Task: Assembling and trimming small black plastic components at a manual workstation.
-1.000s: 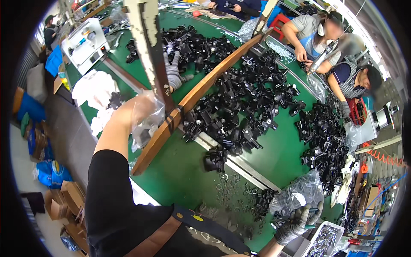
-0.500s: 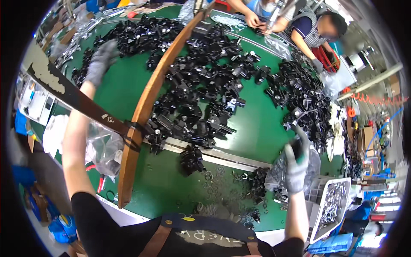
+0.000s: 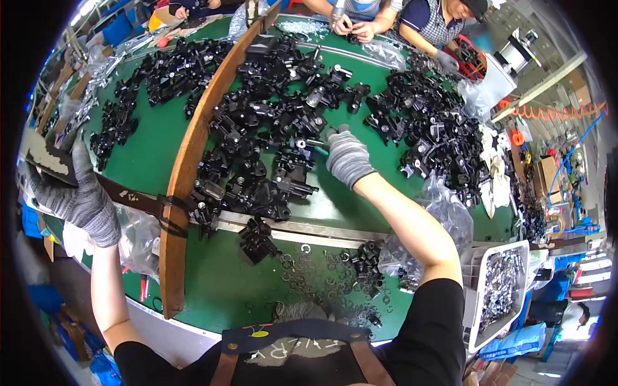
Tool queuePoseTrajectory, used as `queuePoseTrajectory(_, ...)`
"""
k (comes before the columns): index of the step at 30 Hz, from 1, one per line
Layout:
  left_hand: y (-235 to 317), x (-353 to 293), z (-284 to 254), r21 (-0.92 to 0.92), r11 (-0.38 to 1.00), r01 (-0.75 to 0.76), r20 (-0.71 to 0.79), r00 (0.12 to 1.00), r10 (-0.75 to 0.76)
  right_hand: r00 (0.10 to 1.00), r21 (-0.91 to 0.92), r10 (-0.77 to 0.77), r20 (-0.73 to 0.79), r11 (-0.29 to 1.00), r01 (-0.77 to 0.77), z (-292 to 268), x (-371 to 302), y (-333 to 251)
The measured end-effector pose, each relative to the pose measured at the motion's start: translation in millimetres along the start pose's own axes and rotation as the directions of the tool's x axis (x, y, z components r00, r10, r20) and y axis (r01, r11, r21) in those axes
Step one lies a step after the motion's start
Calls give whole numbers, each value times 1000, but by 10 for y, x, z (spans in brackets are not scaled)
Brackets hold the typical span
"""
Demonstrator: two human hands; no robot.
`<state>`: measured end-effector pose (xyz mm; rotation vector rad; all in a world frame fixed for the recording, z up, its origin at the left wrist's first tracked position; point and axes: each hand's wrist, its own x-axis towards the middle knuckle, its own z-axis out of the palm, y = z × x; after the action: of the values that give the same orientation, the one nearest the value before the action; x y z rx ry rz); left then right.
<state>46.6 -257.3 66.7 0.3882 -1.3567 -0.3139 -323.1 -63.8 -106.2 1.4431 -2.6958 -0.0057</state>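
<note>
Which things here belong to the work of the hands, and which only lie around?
In use:
- right hand in grey knit glove, reaching into the heap of black metal parts
- left hand in grey glove, on the dark flat bar

Lying about:
- small metal rings on the green table
- white tray of silver parts
- clear plastic bag

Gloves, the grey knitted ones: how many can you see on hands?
3. The left hand wears one, gripping a dark strap at the table's left edge. The right hand wears one, reaching into the black parts. A co-worker's gloved hand is top right. Others may be hidden.
</note>
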Motion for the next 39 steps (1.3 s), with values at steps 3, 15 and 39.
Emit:
queuePoseTrajectory(3, 3, 22, -54, 61, 997, -41, 37, 999, 39, 980, -44, 199, -25, 979, -200, -153, -47, 259)
queuePoseTrajectory(15, -456, 201, -281, 321, 932, -168, 163, 979, 121, 1000, 126, 27, 4, 992, -27, -156, -441, 1609)
queuePoseTrajectory(39, -453, 257, -332, 414, 900, -137, 189, 980, 63, 927, 176, 346, -142, 931, -321, 26, 732, 1498)
